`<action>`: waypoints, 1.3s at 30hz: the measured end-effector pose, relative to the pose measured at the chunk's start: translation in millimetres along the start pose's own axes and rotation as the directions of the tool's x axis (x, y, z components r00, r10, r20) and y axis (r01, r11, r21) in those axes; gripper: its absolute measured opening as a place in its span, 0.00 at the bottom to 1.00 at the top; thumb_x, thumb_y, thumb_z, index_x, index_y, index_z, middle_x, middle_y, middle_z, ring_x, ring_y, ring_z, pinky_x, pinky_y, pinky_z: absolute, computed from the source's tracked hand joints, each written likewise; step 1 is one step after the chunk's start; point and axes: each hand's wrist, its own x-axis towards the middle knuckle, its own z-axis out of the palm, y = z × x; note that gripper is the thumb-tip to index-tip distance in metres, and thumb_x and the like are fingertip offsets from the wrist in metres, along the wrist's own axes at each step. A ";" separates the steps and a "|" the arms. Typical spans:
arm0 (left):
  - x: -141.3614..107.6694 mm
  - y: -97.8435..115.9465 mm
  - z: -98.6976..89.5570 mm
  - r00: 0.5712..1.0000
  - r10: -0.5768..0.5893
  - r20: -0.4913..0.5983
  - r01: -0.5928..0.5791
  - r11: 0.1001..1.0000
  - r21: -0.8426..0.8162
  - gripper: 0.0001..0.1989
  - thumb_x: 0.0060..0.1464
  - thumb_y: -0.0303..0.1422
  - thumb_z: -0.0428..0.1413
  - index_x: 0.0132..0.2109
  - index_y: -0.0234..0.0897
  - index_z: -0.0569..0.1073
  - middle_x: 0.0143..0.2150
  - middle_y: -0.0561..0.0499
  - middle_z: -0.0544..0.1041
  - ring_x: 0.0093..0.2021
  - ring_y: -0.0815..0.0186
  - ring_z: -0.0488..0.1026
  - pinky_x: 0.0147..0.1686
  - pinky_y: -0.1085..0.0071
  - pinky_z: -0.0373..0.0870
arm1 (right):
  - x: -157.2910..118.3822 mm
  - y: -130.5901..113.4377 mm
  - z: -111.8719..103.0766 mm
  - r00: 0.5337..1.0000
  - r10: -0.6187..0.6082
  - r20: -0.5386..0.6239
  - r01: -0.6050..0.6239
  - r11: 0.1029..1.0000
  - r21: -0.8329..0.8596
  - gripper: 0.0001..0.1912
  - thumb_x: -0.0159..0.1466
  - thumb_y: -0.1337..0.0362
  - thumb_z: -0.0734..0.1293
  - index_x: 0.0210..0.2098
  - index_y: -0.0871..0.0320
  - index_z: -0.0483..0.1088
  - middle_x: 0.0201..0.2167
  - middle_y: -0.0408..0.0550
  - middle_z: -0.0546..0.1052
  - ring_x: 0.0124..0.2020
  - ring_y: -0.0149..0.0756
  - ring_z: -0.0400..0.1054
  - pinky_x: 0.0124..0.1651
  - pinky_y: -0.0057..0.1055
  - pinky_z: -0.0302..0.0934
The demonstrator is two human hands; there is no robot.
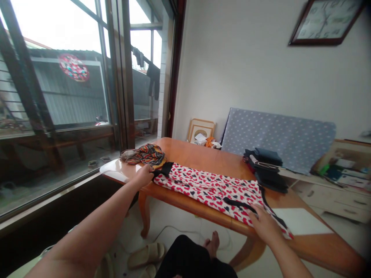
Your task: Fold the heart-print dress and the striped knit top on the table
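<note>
A white garment (208, 187) with red and black hearts and black trim lies lengthwise along the front of the wooden table. My left hand (144, 176) is closed on the black band at its left end. Near the right end, my right hand (266, 224) lies on the heart-print fabric, fingers stretched out and apart, beside a black strip (239, 204) on the cloth. A crumpled multicoloured patterned cloth (149, 154) sits just beyond my left hand.
On the wooden table (199, 154) stands a stack of folded dark clothes (265, 166) at the right. A white sheet (301, 221) lies near the right edge. Large windows (72, 88) flank the left. Slippers (146, 255) and a cable (174, 228) are on the floor below.
</note>
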 end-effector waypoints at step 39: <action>-26.2 2.9 62.0 0.895 0.442 0.062 -0.417 0.777 0.471 0.18 0.63 0.40 0.46 0.47 0.42 0.78 0.50 0.45 0.77 0.48 0.51 0.74 0.47 0.59 0.66 | -30.2 -24.7 -25.0 0.983 0.096 -0.158 -0.078 0.990 0.120 0.23 0.69 0.59 0.58 0.56 0.59 0.76 0.60 0.55 0.75 0.63 0.44 0.66 0.67 0.40 0.57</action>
